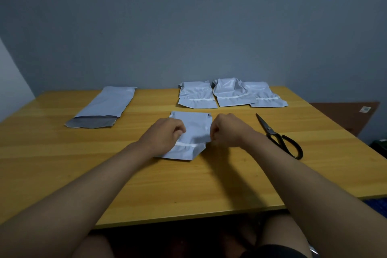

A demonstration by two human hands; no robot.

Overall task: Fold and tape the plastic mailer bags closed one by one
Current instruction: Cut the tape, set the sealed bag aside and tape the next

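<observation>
A folded grey mailer bag [193, 130] lies in the middle of the wooden table [188, 184], with a white adhesive strip across its near part. My left hand [165, 133] has curled fingers on the bag's left side. My right hand [228, 130] pinches the bag's right edge with curled fingers. Three folded mailer bags [228, 94] with white strips lie in a row at the back of the table. One long unfolded mailer bag [104, 107] lies flat at the back left, its open mouth towards me.
Black scissors [278, 136] lie on the table to the right of my right hand, handles towards me. A grey wall stands behind the table. The table's near edge runs just above my knees.
</observation>
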